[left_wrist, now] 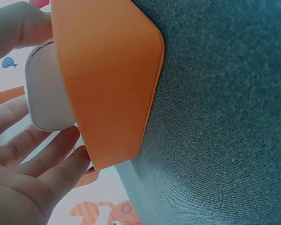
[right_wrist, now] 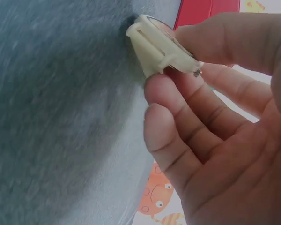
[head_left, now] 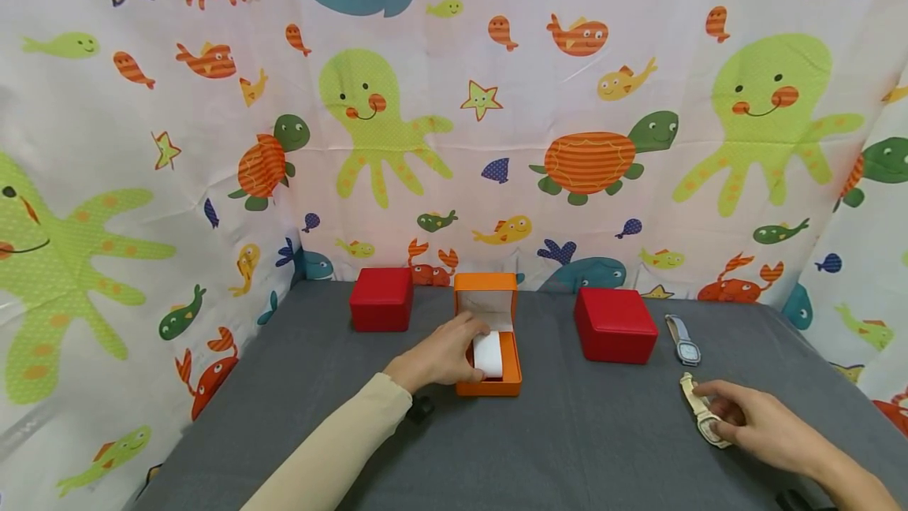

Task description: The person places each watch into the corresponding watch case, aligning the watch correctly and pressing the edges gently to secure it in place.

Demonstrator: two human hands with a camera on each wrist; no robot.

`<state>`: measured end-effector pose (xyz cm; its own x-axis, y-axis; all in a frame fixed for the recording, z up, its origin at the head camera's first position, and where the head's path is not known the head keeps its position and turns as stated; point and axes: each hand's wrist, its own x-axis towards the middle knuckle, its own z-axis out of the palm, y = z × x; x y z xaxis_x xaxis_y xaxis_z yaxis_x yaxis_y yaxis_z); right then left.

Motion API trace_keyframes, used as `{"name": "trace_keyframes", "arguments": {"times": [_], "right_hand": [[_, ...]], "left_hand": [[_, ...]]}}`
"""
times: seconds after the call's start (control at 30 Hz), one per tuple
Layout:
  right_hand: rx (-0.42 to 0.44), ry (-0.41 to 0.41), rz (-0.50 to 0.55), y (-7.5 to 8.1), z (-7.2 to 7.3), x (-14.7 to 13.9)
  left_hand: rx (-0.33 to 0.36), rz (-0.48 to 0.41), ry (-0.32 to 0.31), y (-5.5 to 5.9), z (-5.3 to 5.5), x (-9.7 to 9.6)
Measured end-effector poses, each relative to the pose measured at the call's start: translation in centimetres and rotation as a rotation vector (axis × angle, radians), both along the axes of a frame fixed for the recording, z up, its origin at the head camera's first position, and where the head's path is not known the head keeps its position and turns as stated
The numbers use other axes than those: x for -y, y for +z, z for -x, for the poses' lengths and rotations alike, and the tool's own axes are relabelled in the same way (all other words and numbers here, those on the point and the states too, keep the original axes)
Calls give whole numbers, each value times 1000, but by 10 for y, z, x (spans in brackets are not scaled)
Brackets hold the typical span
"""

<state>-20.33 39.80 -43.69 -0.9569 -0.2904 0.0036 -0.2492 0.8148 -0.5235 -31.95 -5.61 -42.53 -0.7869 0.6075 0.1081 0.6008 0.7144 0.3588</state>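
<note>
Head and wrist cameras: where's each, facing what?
Head: worn on head, facing forward and down over grey cloth; left hand, right hand visible.
Left wrist: on left wrist, facing open orange box, rounded white cushion; left hand visible.
Right wrist: on right wrist, facing cream-coloured wristwatch; right hand visible.
Shared: head and left wrist both show box, cushion.

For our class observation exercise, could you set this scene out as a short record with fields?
Left hand: grips white cushion
Cushion's place: inside open orange box
Right hand: pinches cream watch
Second watch: lies right of right red box
Red boxes: two, shut; left red box stands left of orange box
Work surface: dark grey cloth
Backdrop: white, sea-animal print
</note>
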Motion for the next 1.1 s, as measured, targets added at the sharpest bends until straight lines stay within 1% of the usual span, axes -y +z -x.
{"name": "trace_keyframes", "arguments": {"times": [0.07, 0.2, 0.27, 0.4, 0.5, 0.63, 0.77, 0.9, 1.03, 1.1], "right_hand": [[-2, -5, 5, 1, 0, 4], [-27, 13, 24, 3, 1, 13], [-54, 26, 30, 5, 1, 19], [-87, 24, 55, 8, 3, 37], [-79, 21, 85, 12, 6, 53], [-24, 36, 180, 17, 12, 77], [-7, 94, 305, 20, 18, 103], [-51, 155, 371, 26, 25, 129], [-107, 170, 409, 35, 32, 154], [-124, 170, 438, 39, 35, 165]], "left_hand": [[1, -24, -5, 1, -1, 1], [-13, -80, -20, 2, -5, 3], [-20, -108, -29, 1, -8, 4], [-31, -164, -48, 1, -13, 6], [-35, -218, -61, 2, -18, 5], [-16, -304, -61, 3, -25, 4], [19, -383, -47, 2, -29, 3], [43, -457, -39, 1, -32, 3], [51, -511, -44, 0, -35, 2], [56, -524, -53, 0, -37, 1]]}}
